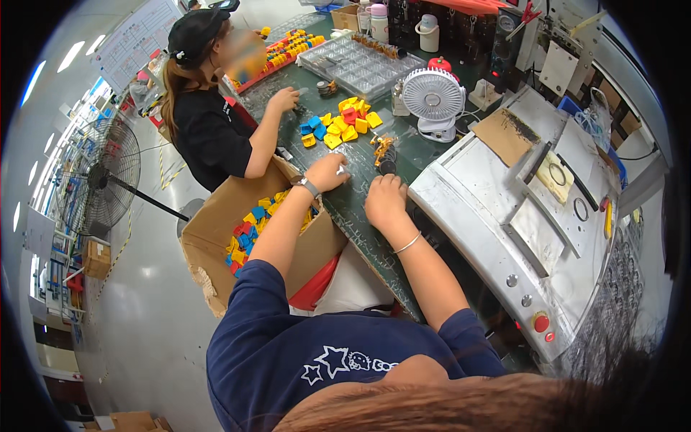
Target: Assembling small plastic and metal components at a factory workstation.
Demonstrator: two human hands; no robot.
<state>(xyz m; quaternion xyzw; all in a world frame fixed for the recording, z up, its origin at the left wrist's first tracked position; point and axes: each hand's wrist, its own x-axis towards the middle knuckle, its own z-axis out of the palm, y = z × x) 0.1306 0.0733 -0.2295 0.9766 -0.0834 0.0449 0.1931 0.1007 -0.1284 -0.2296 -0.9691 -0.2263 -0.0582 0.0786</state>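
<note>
- Left hand [327, 171] pinching a small white piece [340, 170], too small to tell its long axis, low over the dark green counter [353, 209].
- Right hand [385, 201] curled, knuckles up, resting on counter; grip contents hidden.
- Beyond: heap of glossy yellow, blue, red plastic blocks [342, 122]; round white fan [433, 97].
- Open cardboard box [216, 230] of blocks beside left forearm.

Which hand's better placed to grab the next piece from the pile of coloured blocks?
Left, probably. The left hand rests on the table just below the coloured blocks; the right hand sits lower and further right, nearer the small dark parts.
</note>
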